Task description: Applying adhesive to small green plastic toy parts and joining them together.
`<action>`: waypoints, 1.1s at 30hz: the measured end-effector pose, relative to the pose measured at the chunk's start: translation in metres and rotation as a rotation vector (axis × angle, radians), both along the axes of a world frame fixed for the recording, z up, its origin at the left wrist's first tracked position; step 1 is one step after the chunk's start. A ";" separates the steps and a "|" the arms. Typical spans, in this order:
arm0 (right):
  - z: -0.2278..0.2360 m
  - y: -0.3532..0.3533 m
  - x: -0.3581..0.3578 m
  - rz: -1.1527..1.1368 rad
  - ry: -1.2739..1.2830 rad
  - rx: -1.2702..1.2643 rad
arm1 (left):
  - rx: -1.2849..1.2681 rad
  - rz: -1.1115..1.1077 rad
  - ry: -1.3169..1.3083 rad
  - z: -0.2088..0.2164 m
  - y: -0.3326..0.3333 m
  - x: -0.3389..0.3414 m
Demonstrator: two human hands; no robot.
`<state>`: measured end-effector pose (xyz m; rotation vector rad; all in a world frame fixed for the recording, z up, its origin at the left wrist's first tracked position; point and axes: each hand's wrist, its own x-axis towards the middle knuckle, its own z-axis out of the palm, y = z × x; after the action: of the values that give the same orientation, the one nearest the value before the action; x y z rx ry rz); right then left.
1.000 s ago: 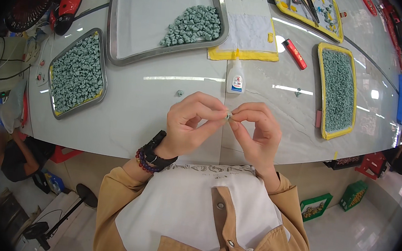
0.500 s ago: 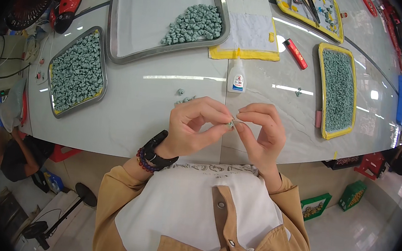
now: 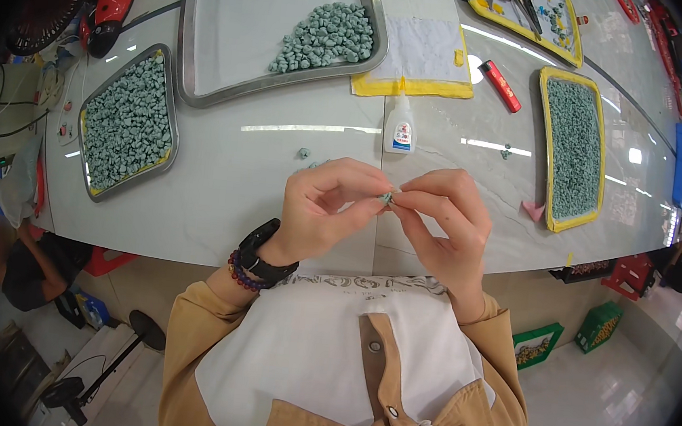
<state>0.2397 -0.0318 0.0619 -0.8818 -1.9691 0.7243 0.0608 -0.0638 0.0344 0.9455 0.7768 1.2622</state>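
Above the near edge of the table, my left hand pinches a tiny grey-green piece between thumb and index finger. My right hand meets it from the other side, its thumb and fingertips closed on the same piece. The fingertips cover most of it, so its exact shape is hard to make out. A few similar loose pieces lie just beyond my left hand, partly hidden by it. Straight ahead stands a small white squeeze bottle with a narrow nozzle.
Grey-green pieces fill a left tray and a yellow-edged right tray. A large metal tray holds a heap of them. Beyond the bottle are a yellow-edged board and a red stick-shaped thing. A tool tray sits far right.
My right fingertips have come in and closed on the small piece; before, the index finger stood a little apart. A pink scrap beside the right tray has changed shape and shifted slightly left.
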 end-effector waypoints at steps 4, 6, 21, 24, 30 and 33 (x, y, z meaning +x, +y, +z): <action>0.001 -0.001 -0.005 -0.016 -0.074 0.042 | 0.017 0.035 0.028 -0.002 -0.002 0.001; -0.004 -0.001 -0.008 -0.038 -0.061 0.099 | 0.005 0.058 0.038 -0.001 -0.004 0.000; -0.050 0.004 -0.010 -0.120 0.187 0.153 | 0.029 0.096 0.364 0.002 0.006 0.002; -0.053 0.002 -0.009 -0.139 0.196 0.144 | 0.028 0.100 0.362 -0.002 0.005 0.002; -0.053 -0.003 -0.009 -0.153 0.219 0.150 | 0.085 0.102 0.379 -0.005 0.004 -0.002; -0.051 -0.005 -0.010 -0.140 0.245 0.157 | 0.171 0.173 0.495 -0.001 0.007 -0.017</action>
<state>0.2300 -0.0365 0.0104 -0.7875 -1.7041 0.5601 0.0433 -0.0573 0.0331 1.3817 1.1676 1.2716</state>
